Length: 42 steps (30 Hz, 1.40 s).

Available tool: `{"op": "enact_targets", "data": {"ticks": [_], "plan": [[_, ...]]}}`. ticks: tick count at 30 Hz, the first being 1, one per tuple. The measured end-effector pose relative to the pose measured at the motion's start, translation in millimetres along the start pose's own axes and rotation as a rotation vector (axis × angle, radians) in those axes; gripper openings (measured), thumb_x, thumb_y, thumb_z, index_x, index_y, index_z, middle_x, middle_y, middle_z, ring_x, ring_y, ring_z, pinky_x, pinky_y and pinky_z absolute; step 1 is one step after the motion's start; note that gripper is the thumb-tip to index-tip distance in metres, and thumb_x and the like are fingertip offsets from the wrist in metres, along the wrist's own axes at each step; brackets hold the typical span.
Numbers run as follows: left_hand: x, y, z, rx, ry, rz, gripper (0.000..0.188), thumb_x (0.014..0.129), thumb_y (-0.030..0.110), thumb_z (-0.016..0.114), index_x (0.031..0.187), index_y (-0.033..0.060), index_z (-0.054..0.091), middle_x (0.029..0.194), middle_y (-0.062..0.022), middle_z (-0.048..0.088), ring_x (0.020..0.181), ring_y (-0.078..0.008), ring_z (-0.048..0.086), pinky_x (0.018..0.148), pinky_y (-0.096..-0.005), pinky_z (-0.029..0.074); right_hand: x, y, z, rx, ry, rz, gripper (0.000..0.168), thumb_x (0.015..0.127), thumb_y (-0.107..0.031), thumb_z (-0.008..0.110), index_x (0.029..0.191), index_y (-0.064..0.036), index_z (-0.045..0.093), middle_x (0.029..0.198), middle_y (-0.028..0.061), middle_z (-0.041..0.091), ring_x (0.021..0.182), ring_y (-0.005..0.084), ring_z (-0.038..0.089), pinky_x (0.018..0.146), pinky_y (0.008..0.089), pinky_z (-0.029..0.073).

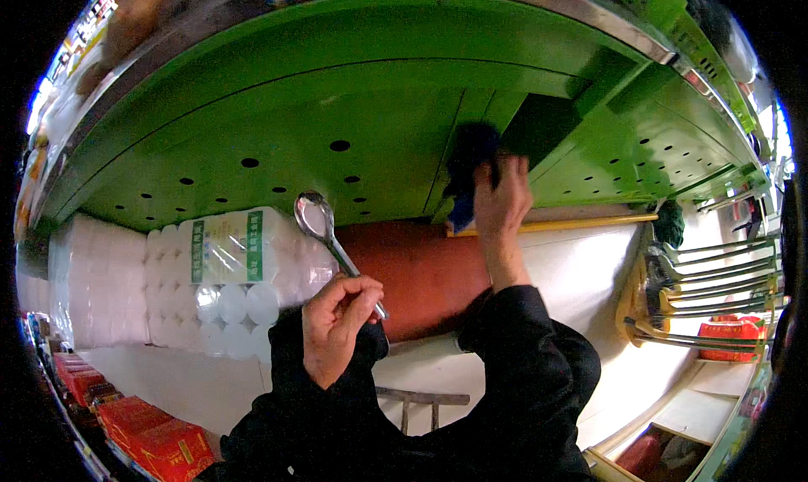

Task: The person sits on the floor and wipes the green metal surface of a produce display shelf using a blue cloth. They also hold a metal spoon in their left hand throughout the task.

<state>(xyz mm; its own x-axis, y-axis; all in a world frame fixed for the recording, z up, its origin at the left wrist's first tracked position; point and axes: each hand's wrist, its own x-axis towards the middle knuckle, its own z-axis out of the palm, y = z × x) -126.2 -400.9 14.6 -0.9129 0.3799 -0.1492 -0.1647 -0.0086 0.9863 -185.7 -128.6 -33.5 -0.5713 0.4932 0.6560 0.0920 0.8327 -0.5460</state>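
Note:
In my left hand [344, 321] is a shiny metal hand tool [314, 216] with a rounded, pear-shaped head; whether it is a spoon or a ratchet, I cannot tell. Its head points away from me, and the handle's end shows below my fingers. My right hand [505, 195], blurred, reaches forward with its fingers around a dark blue and black item [470, 157], perhaps cloth or a bag. Behind both hands stands a green metal panel [385, 122] with round holes. A dark rectangular opening [546, 125] lies just beyond my right fingertips.
Plastic-wrapped paper rolls [233, 280] are stacked at left. A reddish-brown surface [410, 274] lies below my hands. A yellow rod [587, 222] runs along the panel's base. Stacked stools [719, 299] stand at right, red packages [158, 438] at lower left.

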Motion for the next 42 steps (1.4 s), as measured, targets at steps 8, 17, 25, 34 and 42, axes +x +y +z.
{"op": "enact_targets", "data": {"ticks": [8,17,25,34,42], "plan": [[5,3,7,0.045,-0.05,-0.065,0.013,0.095,0.004,0.062,0.104,-0.0048,0.066,0.093,-0.0056,0.063,0.077,-0.0084,0.06,0.07,-0.0222,0.05,-128,93,87,-0.103,-0.254,0.32,0.04,0.085,-0.019,0.071,0.121,-0.009,0.056,0.101,0.0167,0.066,0.085,0.0427,0.063,0.07,0.0504,0.05],[11,8,16,0.058,-0.025,-0.083,0.014,0.094,0.008,0.062,0.097,-0.0042,0.068,0.091,-0.0077,0.066,0.075,-0.0115,0.061,0.07,-0.025,0.05,-108,88,83,0.438,-0.096,0.492,0.032,0.087,-0.012,0.068,0.114,0.0,0.056,0.096,0.0148,0.062,0.087,0.0322,0.058,0.082,0.0393,0.047],[6,3,9,0.023,-0.011,-0.054,0.017,0.095,0.012,0.061,0.098,-0.0033,0.068,0.09,-0.0063,0.066,0.076,-0.0111,0.06,0.071,-0.0248,0.049,53,-62,-41,0.534,0.162,0.163,0.025,0.087,-0.008,0.069,0.106,0.0,0.056,0.098,0.0114,0.065,0.084,0.0209,0.06,0.077,0.0333,0.049],[6,0,4,-0.021,-0.048,-0.088,0.015,0.096,0.008,0.063,0.105,-0.0031,0.066,0.095,-0.0049,0.063,0.078,-0.0089,0.06,0.071,-0.0229,0.05,-32,-14,43,0.242,0.044,0.144,0.032,0.086,-0.008,0.069,0.114,-0.002,0.054,0.1,0.0236,0.065,0.091,0.0467,0.063,0.074,0.0479,0.05],[9,7,10,-0.009,-0.071,-0.093,0.014,0.096,0.005,0.062,0.105,-0.0039,0.066,0.096,-0.0053,0.061,0.078,-0.0085,0.059,0.07,-0.0229,0.05,-176,89,136,0.656,-0.379,1.021,0.043,0.09,-0.013,0.067,0.126,0.002,0.049,0.114,0.0194,0.06,0.103,0.0375,0.058,0.085,0.0449,0.049]]}}
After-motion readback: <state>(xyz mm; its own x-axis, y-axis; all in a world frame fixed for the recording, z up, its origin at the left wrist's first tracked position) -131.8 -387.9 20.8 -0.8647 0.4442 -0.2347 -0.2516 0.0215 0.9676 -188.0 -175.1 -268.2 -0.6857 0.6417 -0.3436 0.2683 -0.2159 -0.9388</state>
